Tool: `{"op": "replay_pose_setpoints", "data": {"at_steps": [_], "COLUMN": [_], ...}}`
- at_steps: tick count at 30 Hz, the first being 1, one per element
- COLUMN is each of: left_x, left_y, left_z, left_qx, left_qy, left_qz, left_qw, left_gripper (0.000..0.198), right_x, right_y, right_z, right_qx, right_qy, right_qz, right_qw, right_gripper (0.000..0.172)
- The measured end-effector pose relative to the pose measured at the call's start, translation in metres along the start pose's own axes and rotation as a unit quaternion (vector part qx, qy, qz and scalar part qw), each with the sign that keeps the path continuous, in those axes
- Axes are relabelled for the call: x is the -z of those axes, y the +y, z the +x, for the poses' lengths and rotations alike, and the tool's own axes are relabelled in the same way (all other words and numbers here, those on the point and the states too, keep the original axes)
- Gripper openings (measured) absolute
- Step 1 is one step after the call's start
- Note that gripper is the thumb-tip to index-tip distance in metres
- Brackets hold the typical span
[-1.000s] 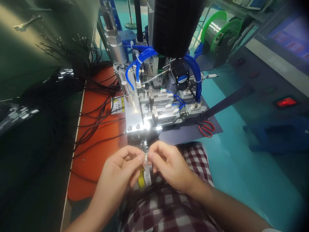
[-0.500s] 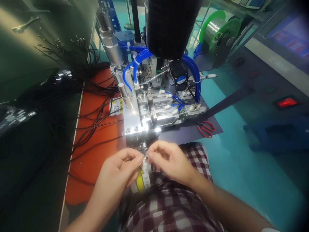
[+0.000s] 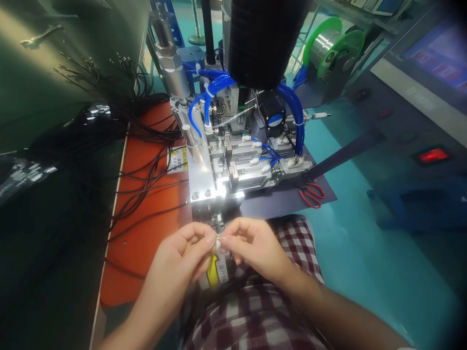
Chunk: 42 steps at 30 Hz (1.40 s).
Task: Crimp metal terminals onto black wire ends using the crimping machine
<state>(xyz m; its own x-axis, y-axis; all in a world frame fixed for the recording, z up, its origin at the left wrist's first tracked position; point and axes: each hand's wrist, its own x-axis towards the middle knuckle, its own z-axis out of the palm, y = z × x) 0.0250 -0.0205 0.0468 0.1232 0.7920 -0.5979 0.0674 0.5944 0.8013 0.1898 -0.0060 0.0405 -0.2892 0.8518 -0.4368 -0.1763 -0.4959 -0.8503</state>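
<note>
"Wires (image 3: 218,237), by the look of them: where do they lie in the head view?"

"Between the hands, spanning the small gap from the left hand (image 3: 182,253) to the right hand (image 3: 257,247), on the wearer's side of the machine (image 3: 200,184)."

"And their long axis?"

"Roughly side to side, so they lie to the right of the left fingertips and to the left of the right ones."

"Which hand is nearer?"

"Neither; both appear to touch them."

"How do the fingers stand?"

"The left thumb and forefinger are pinched on them. The right pair is closed narrow too, seemingly gripping the other end. How many there are is too fine to tell."

"What else is close?"

"A label (image 3: 212,274) shows just below the gap; the board (image 3: 126,287) lies left of the left hand."
</note>
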Motion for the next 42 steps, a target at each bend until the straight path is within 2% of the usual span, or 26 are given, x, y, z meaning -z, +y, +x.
{"op": "replay_pose_setpoints", "data": {"at_steps": [3,9,15,20,27,34,42], "left_x": [-0.001,-0.002,-0.003,-0.003,-0.004,-0.007,-0.005], "left_y": [0.001,0.003,0.004,0.006,0.006,0.008,0.004], "left_z": [0.0,0.0,-0.001,-0.003,-0.005,-0.004,-0.002], "left_qx": [-0.001,0.001,-0.006,-0.002,-0.007,0.004,0.017], "left_qy": [0.0,-0.003,-0.002,-0.005,-0.012,-0.005,0.01], "left_qz": [0.008,-0.003,-0.004,-0.009,-0.013,-0.018,-0.011], "left_qw": [1.0,1.0,1.0,1.0,1.0,1.0,1.0], "left_gripper": [0.038,0.037,0.038,0.04,0.039,0.041,0.043], "right_x": [0.001,0.004,0.002,0.0,-0.004,-0.001,-0.008], "right_y": [0.0,0.001,0.0,0.002,0.0,0.008,0.004], "right_z": [0.0,-0.002,-0.002,-0.003,-0.005,-0.003,-0.01], "right_qx": [-0.005,0.079,-0.009,-0.035,-0.015,-0.013,-0.007], "right_qy": [0.006,0.044,0.029,0.03,0.061,0.035,0.066], "right_qz": [0.004,-0.109,-0.01,0.037,0.034,0.061,0.018], "right_qw": [1.0,0.99,0.999,0.998,0.997,0.997,0.998], "right_gripper": [0.023,0.009,0.023,0.027,0.028,0.029,0.022]}}
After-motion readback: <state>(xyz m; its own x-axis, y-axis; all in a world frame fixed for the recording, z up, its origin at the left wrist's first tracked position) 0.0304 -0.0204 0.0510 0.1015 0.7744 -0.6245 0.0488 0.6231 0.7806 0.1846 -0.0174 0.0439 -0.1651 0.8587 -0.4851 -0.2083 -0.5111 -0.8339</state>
